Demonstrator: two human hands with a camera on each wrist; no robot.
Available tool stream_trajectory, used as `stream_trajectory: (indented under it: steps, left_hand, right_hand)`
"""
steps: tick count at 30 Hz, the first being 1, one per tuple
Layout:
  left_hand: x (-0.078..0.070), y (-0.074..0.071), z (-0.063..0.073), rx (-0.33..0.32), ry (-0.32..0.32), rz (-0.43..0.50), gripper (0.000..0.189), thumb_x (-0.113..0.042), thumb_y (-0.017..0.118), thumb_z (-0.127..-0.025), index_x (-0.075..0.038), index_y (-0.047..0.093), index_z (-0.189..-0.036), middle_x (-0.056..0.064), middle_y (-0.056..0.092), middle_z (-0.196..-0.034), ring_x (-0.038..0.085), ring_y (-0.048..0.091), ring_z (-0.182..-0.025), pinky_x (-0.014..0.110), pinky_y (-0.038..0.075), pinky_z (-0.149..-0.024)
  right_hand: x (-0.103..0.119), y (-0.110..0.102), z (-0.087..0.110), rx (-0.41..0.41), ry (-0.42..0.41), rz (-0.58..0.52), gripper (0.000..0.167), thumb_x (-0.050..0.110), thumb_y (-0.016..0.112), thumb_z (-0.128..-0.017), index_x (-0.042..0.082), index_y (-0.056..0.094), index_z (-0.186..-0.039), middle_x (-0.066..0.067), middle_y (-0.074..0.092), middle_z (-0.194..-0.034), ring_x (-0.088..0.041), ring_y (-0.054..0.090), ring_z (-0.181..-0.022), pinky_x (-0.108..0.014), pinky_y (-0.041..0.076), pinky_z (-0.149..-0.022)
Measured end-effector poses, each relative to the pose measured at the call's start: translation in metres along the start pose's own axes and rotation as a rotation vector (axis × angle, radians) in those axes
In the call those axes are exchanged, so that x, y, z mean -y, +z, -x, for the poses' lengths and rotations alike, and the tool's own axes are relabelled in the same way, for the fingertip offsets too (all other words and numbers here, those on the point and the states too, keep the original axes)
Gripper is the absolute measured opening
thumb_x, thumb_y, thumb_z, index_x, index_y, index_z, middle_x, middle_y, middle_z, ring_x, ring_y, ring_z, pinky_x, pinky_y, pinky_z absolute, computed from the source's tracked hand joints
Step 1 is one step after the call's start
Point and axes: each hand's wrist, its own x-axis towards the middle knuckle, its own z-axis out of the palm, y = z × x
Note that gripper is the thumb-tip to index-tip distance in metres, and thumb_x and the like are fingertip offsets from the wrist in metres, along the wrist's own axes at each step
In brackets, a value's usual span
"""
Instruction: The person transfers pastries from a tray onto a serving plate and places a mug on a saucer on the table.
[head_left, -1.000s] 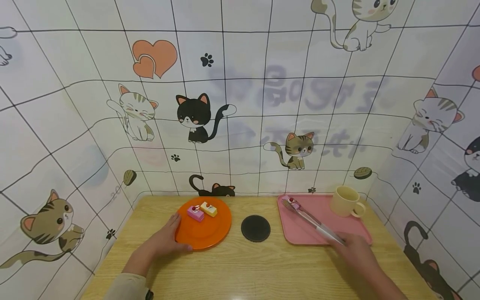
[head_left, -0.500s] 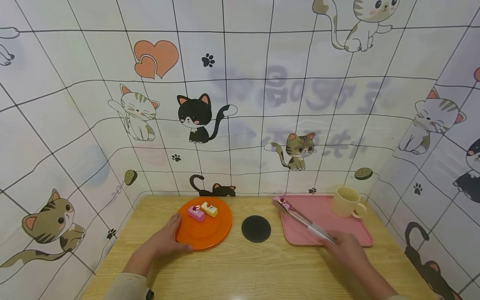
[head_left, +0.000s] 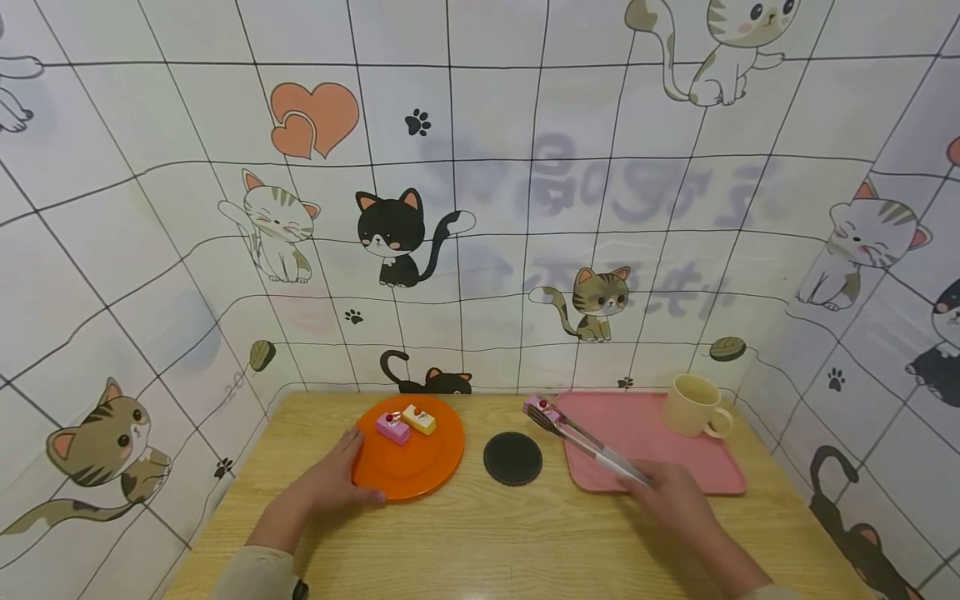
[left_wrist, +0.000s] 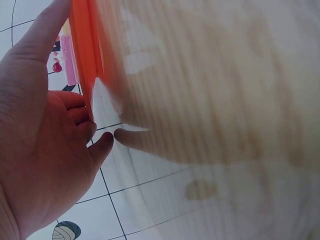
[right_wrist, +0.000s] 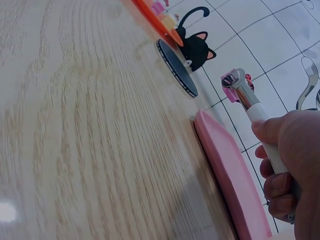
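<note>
Head view, clock face centred on the round black coaster (head_left: 513, 458). On the wood-grained worktop (head_left: 480, 542), an orange plate (head_left: 405, 479) lies at 9 o'clock and a pink tray (head_left: 630, 412) at 3 o'clock, with a cream mug (head_left: 690, 406) near the tray's 2 o'clock corner. The right hand (head_left: 678, 500), between 3 and 4 o'clock, is clamped on the tongs (head_left: 600, 452), whose tips pinch a pink cake piece (head_left: 533, 403) at 1 o'clock, just beside the tray. The left hand (head_left: 335, 479) rests at the plate's 8 o'clock rim, thumb and fingers apart; a second pink piece (head_left: 392, 427) and a yellow piece (head_left: 419, 419) sit side by side near its 11 and 12 o'clock.

Left wrist view. The digits lie against the rim, towards 10 o'clock; how firmly they press cannot be told. Undue pressure there could tilt or slide the plate and shift both pieces.

Right wrist view. The tongs point towards 11 o'clock, and the held piece appears raised, supported at the tips alone. A slackened squeeze or a twist of the wrist could drop it onto worktop or coaster; over-squeezing could eject it sideways.
</note>
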Motion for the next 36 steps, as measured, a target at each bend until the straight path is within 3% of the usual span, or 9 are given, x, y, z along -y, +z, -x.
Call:
stream_trajectory:
  steps: [6, 13, 19, 25, 31, 36]
  left_hand:
    - [0.000, 0.000, -0.001, -0.001, -0.002, 0.001, 0.136, -0.063, 0.095, -0.079, 0.005, 0.024, -0.173, 0.027, 0.015, -0.182, 0.049, 0.014, -0.167, 0.069, 0.025, -0.130]
    - [0.002, 0.001, 0.000, -0.004, 0.000, 0.006, 0.137, -0.063, 0.095, -0.079, 0.005, 0.023, -0.173, 0.027, 0.015, -0.182, 0.049, 0.014, -0.168, 0.068, 0.025, -0.130]
    - [0.002, 0.002, 0.000, -0.007, 0.004, 0.000, 0.137, -0.063, 0.095, -0.078, 0.005, 0.023, -0.173, 0.027, 0.016, -0.182, 0.050, 0.015, -0.167, 0.069, 0.026, -0.130]
    - [0.002, 0.001, 0.001, -0.006, 0.003, 0.000, 0.137, -0.064, 0.095, -0.079, 0.005, 0.023, -0.173, 0.026, 0.015, -0.182, 0.049, 0.014, -0.167, 0.068, 0.025, -0.130]
    - [0.000, 0.000, 0.001, -0.001, 0.000, -0.002, 0.137, -0.064, 0.094, -0.079, 0.004, 0.023, -0.173, 0.025, 0.015, -0.182, 0.049, 0.013, -0.168, 0.068, 0.025, -0.130]
    - [0.000, 0.000, 0.000, -0.001, -0.003, 0.001, 0.136, -0.063, 0.094, -0.079, 0.004, 0.023, -0.173, 0.025, 0.014, -0.182, 0.048, 0.012, -0.168, 0.068, 0.024, -0.130]
  right_hand:
    - [0.008, 0.007, -0.004, 0.036, -0.014, -0.031, 0.009, 0.023, 0.085, -0.099, 0.019, 0.087, -0.106, 0.010, 0.079, -0.089, -0.009, 0.064, -0.079, -0.034, 0.057, -0.074]
    - [0.017, 0.014, -0.005, 0.048, -0.014, -0.055, 0.014, 0.024, 0.087, -0.097, 0.019, 0.088, -0.110, 0.010, 0.077, -0.087, -0.008, 0.057, -0.072, -0.027, 0.050, -0.064]
    - [0.023, 0.018, -0.009, 0.052, -0.057, -0.060, 0.011, 0.023, 0.087, -0.097, 0.020, 0.087, -0.107, 0.013, 0.064, -0.074, -0.006, 0.050, -0.064, -0.027, 0.043, -0.057]
    - [0.031, 0.023, -0.013, 0.071, -0.072, -0.021, 0.016, 0.029, 0.088, -0.097, 0.016, 0.088, -0.107, 0.013, 0.071, -0.078, -0.007, 0.053, -0.066, -0.028, 0.047, -0.059]
    - [0.039, 0.027, -0.015, 0.061, -0.110, -0.020, 0.013, 0.034, 0.088, -0.097, 0.022, 0.087, -0.100, 0.017, 0.071, -0.079, -0.005, 0.053, -0.067, -0.028, 0.047, -0.061]
    - [0.044, 0.032, -0.016, 0.076, -0.152, -0.049, 0.009, 0.029, 0.086, -0.099, 0.020, 0.087, -0.100, 0.016, 0.065, -0.072, -0.003, 0.051, -0.064, -0.027, 0.047, -0.060]
